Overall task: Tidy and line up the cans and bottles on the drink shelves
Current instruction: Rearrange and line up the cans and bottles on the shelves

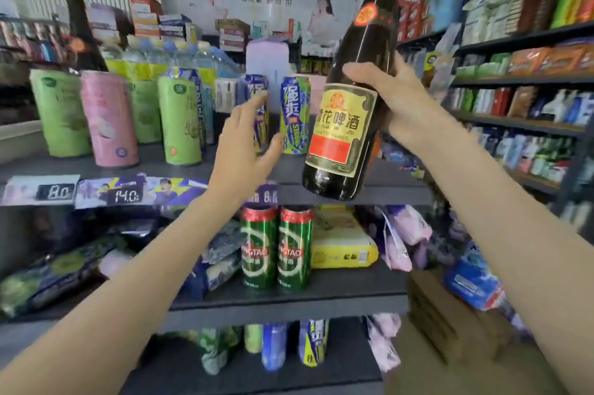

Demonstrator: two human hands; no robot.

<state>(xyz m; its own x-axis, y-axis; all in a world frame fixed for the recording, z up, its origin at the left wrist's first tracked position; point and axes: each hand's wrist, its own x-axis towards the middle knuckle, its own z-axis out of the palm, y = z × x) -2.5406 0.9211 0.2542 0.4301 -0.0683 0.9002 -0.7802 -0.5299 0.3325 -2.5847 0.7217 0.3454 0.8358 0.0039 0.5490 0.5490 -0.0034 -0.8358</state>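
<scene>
My right hand [398, 102] grips a tall dark beer bottle [347, 124] with a yellow and red label, tilted and held in the air above the right end of the top shelf [160, 166]. My left hand [244, 143] is open with spread fingers, right in front of a blue and yellow can [257, 92]. A green and blue can [295, 114] stands beside it. Further left stand green cans [180, 124] and a pink can [109, 124]. Two green beer cans [276, 250] stand on the shelf below.
Another dark bottle [83, 37] stands at the back left, behind water bottles [167, 57]. Snack bags [48, 279] and a yellow pack [344, 243] lie on the middle shelf. More cans [289, 346] fill the bottom shelf. Stocked racks [527, 73] line the right; cardboard boxes [450, 330] sit below.
</scene>
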